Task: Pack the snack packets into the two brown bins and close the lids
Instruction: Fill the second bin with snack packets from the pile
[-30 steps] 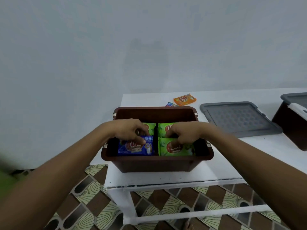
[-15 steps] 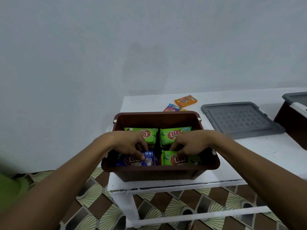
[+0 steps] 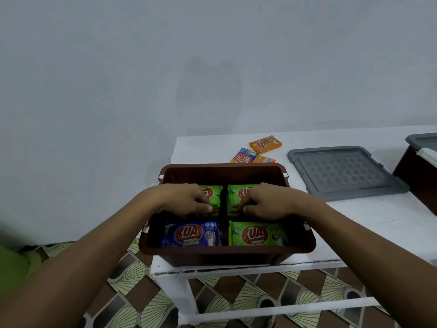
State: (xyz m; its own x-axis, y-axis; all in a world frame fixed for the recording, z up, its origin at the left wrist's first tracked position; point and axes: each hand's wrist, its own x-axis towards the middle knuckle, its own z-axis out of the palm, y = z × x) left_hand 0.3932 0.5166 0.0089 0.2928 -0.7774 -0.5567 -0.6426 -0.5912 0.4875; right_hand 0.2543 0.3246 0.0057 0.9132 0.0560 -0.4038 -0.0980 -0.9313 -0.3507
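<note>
An open brown bin (image 3: 227,253) stands at the near left corner of the white table (image 3: 354,221). Inside, a blue packet (image 3: 191,234) lies front left and a green packet (image 3: 256,234) front right. Two more green packets fill the back row, left (image 3: 215,194) and right (image 3: 235,196). My left hand (image 3: 189,201) reaches into the bin, its curled fingers pinching the near edge of the back left green packet. In the same way, my right hand (image 3: 264,202) pinches the back right green packet. Both hands cover much of those packets.
Behind the bin, an orange packet (image 3: 266,144), a multicoloured packet (image 3: 242,157) and another orange one (image 3: 263,159) lie loose. A grey lid (image 3: 345,172) lies flat to the right. A second brown bin (image 3: 418,176) with a grey lid on it sits at the right edge.
Both hands have moved from the front row packets to the back row green packets. The blue and the front green packet now lie uncovered.
</note>
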